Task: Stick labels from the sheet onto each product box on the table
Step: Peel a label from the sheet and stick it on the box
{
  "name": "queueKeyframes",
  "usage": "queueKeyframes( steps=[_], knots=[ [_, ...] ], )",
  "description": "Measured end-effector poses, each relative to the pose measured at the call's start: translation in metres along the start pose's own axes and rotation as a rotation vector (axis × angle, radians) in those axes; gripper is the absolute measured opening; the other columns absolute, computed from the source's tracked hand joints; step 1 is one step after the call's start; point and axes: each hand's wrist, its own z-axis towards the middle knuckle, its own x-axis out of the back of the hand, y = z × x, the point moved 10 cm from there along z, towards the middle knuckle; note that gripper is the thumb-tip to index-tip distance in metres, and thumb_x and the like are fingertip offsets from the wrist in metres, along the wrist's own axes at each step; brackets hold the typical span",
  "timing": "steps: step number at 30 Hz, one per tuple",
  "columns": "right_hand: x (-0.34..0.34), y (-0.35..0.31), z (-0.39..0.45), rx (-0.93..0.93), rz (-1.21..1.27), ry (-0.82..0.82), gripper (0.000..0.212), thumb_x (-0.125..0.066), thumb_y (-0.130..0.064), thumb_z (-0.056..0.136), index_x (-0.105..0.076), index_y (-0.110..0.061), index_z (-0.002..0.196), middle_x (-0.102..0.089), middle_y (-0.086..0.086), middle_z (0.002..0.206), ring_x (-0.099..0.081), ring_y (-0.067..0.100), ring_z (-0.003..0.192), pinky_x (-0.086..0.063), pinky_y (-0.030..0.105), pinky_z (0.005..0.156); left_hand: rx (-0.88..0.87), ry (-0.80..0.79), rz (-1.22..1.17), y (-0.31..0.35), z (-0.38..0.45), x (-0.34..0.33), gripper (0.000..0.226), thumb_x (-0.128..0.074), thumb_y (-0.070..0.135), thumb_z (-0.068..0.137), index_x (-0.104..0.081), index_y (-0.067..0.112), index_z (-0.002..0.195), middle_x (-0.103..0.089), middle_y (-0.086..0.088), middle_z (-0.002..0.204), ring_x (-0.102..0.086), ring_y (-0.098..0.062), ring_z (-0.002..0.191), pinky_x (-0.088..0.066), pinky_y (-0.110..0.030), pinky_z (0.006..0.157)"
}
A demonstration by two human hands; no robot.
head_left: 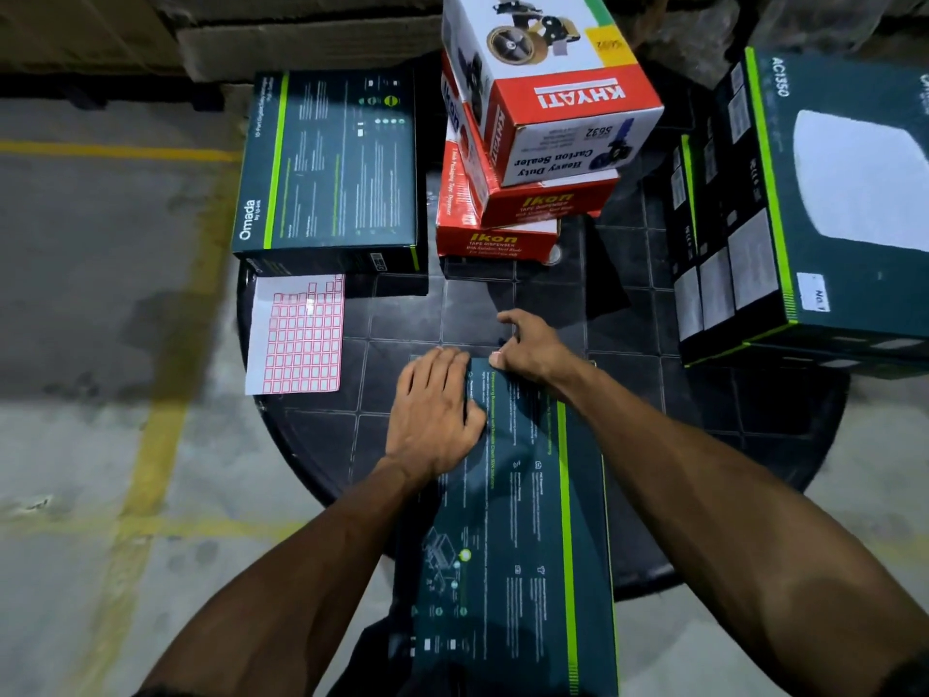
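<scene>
A long dark teal box (523,520) with a green stripe lies on the round black table (653,394), reaching toward me. My left hand (435,410) lies flat on the box's far left corner, fingers together. My right hand (528,344) grips the box's far edge, thumb on top and fingers curled over the end. The label sheet (299,337), white with red-bordered labels, lies on the table to the left, untouched. Some labels near its top are gone.
Another teal Omada box (332,163) lies at the back left. A stack of red and white tape dispenser boxes (533,143) stands at the back centre. Large teal boxes (814,203), one with a white label, fill the right. Concrete floor with yellow lines surrounds the table.
</scene>
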Motion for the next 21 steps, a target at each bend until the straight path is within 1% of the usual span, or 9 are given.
queueKeyframes(
  steps=[2, 6, 8, 10, 12, 13, 17, 19, 21],
  knots=[
    [0.001, 0.000, 0.000, -0.005, -0.039, 0.038, 0.074, -0.073, -0.012, 0.076, -0.044, -0.027, 0.142, -0.060, -0.002, 0.092, -0.063, 0.028, 0.103, -0.049, 0.047, 0.097, -0.004, 0.010, 0.008, 0.001, 0.001, 0.001, 0.057, -0.045, 0.036, 0.080, -0.052, 0.005, 0.128, -0.056, -0.012, 0.130, -0.047, -0.026, 0.124, -0.022, -0.037, 0.106],
    [0.004, -0.001, -0.002, 0.007, -0.045, 0.057, 0.072, -0.073, -0.015, 0.078, -0.043, -0.028, 0.142, -0.063, 0.000, 0.097, -0.061, 0.025, 0.102, -0.047, 0.047, 0.099, -0.007, 0.008, 0.008, 0.001, 0.001, 0.002, 0.056, -0.044, 0.036, 0.081, -0.051, 0.006, 0.128, -0.055, -0.012, 0.129, -0.047, -0.027, 0.123, -0.022, -0.038, 0.105],
    [0.004, 0.000, -0.005, 0.054, -0.027, 0.040, 0.065, -0.073, -0.016, 0.080, -0.047, -0.025, 0.140, -0.061, -0.006, 0.085, -0.062, 0.019, 0.094, -0.047, 0.045, 0.100, -0.014, 0.011, 0.002, 0.002, 0.001, 0.001, 0.055, -0.044, 0.036, 0.082, -0.049, 0.007, 0.129, -0.054, -0.012, 0.130, -0.045, -0.026, 0.123, -0.023, -0.038, 0.106],
    [0.005, -0.003, -0.009, 0.144, 0.012, 0.024, 0.054, -0.071, -0.015, 0.086, -0.051, -0.017, 0.137, -0.061, -0.006, 0.081, -0.059, 0.010, 0.080, -0.052, 0.028, 0.089, -0.012, 0.026, -0.001, 0.002, 0.003, 0.003, 0.048, -0.040, 0.037, 0.086, -0.050, 0.010, 0.125, -0.054, -0.010, 0.127, -0.046, -0.024, 0.119, -0.027, -0.039, 0.103],
    [0.011, -0.003, -0.014, 0.194, 0.042, 0.035, 0.047, -0.065, -0.007, 0.090, -0.052, -0.009, 0.135, -0.064, 0.002, 0.088, -0.056, 0.007, 0.077, -0.046, 0.005, 0.069, 0.018, 0.047, 0.005, 0.000, 0.009, 0.007, 0.036, -0.033, 0.038, 0.093, -0.053, 0.015, 0.113, -0.056, -0.006, 0.114, -0.048, -0.021, 0.105, -0.034, -0.038, 0.096],
    [0.015, -0.002, -0.017, 0.207, 0.051, 0.047, 0.047, -0.063, -0.003, 0.090, -0.051, -0.007, 0.135, -0.066, 0.006, 0.091, -0.057, 0.007, 0.078, -0.044, 0.004, 0.065, 0.045, 0.048, 0.002, -0.001, 0.014, 0.008, 0.033, -0.030, 0.039, 0.097, -0.053, 0.017, 0.107, -0.056, -0.003, 0.107, -0.047, -0.019, 0.097, -0.035, -0.038, 0.092],
    [0.015, -0.001, -0.018, 0.183, 0.040, 0.041, 0.054, -0.066, 0.001, 0.086, -0.050, -0.010, 0.137, -0.069, 0.007, 0.091, -0.060, 0.009, 0.075, -0.048, 0.015, 0.067, 0.153, -0.012, -0.060, -0.004, 0.026, 0.003, 0.033, -0.031, 0.043, 0.100, -0.057, 0.024, 0.109, -0.054, 0.002, 0.103, -0.043, -0.016, 0.097, -0.027, -0.036, 0.095],
    [0.013, 0.002, -0.013, 0.134, 0.039, 0.066, 0.054, -0.063, 0.003, 0.086, -0.051, -0.013, 0.136, -0.070, 0.008, 0.090, -0.061, 0.011, 0.071, -0.050, 0.020, 0.064, 0.218, -0.027, -0.148, -0.009, 0.029, 0.001, 0.029, -0.039, 0.043, 0.099, -0.060, 0.028, 0.113, -0.056, 0.005, 0.108, -0.046, -0.015, 0.108, -0.018, -0.039, 0.107],
    [0.012, 0.003, -0.012, 0.108, 0.004, 0.099, 0.053, -0.063, -0.001, 0.085, -0.053, -0.020, 0.134, -0.069, 0.001, 0.088, -0.064, 0.013, 0.073, -0.055, 0.030, 0.070, 0.301, -0.055, -0.243, -0.017, 0.030, -0.002, 0.023, -0.048, 0.043, 0.097, -0.062, 0.032, 0.112, -0.059, 0.007, 0.112, -0.046, -0.014, 0.117, -0.001, -0.045, 0.116]
  ],
)
